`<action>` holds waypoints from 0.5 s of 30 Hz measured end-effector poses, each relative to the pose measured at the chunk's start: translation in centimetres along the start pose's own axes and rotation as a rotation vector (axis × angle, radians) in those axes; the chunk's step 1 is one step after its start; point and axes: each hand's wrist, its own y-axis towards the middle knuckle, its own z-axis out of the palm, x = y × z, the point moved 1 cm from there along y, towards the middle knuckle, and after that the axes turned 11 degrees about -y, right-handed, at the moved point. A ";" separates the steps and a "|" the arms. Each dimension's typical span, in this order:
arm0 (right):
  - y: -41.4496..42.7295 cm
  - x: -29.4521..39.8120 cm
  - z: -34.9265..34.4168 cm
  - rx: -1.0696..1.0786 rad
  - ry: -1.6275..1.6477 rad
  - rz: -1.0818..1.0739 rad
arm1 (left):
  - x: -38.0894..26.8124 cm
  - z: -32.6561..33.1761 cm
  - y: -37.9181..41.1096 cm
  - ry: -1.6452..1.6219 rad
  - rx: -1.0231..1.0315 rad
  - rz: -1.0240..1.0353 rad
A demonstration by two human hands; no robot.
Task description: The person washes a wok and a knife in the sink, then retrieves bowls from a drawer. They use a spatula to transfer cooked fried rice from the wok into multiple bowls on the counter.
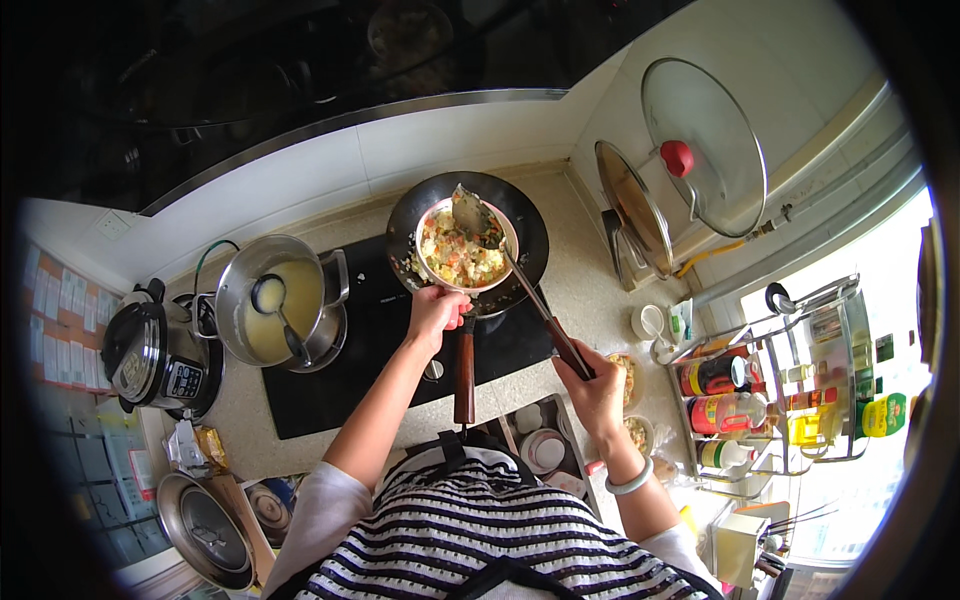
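My left hand (437, 315) grips the near rim of a pink-edged bowl (514, 238) and keeps it over a dark wok (405, 199). Fried rice (456, 251) with bits of orange and green fills the bowl. In my right hand (594, 382) is the wooden handle of a metal spatula (472, 216); its blade rests on the rice at the bowl's far side. Some grains cling to the wok wall left of the bowl. The wok's brown wooden handle (465, 375) points towards me, held by neither hand.
A steel pot (225, 300) of yellowish liquid with a ladle (268, 295) stands left on the black cooktop (300, 405), beside an electric pressure cooker (150, 352). Glass lids (705, 112) lean at the right wall. Bottles fill a rack (776, 405). Below, a drawer (566, 427) stands pulled out.
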 end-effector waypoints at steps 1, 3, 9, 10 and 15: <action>0.2 0.3 -0.4 0.032 0.036 0.058 | -0.1 -0.1 -0.3 0.003 -0.010 0.000; 1.2 0.8 -1.9 0.095 0.108 0.178 | -0.3 -0.6 -1.0 0.011 -0.037 0.021; 7.6 -2.5 -2.6 -0.004 -0.202 -0.037 | -0.3 -2.9 -4.3 0.021 -0.093 0.116; 8.8 -2.9 -2.0 -0.063 -0.285 -0.089 | -0.4 -2.8 -5.5 0.035 -0.089 0.108; 14.9 -5.6 3.0 -0.018 -0.686 -0.240 | 0.8 -4.0 -10.7 0.043 -0.102 0.043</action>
